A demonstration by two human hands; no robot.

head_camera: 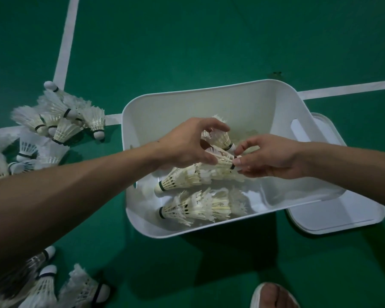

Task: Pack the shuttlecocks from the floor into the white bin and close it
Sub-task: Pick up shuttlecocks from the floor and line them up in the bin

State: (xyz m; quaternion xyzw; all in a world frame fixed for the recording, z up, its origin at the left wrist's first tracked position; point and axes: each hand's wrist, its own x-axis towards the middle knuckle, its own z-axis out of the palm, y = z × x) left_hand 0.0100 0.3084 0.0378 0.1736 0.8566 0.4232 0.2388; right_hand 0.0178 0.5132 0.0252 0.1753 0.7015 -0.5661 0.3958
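- Green court floor lies under everything, and it looks smooth.
- Nearest to us, low on the right, is a foot in a pale sandal.
- Low on the left, a near heap of shuttlecocks waits on the floor.
- In the middle sits the white bin, open at the top.
- Inside it, on the near side, lie rows of packed shuttlecocks, pushed one into the next like cups.
- Both hands meet over the middle of the bin.
- The left hand curls its fingers round the feather end of a held shuttlecock.
- The right hand pinches the round cork tip of that same one with finger and thumb.
- One more shuttlecock sits just past it, under the left fingers. I cannot tell if it is held too.
- I think the hands are laying this one down into the bin.
- Shuttlecocks are very light. The feathers are thin and snap or bend if you squeeze. Many here look frayed already.
- The cork tip is the firm part, so that is the best place to pinch. Hold the feathers only softly.
- On the right, the lid lies on the floor, partly tucked under the bin. It is not on yet.
- Farther left, a far heap of shuttlecocks lies on the floor, so plenty of packing is left.
- White lines cross the floor behind.
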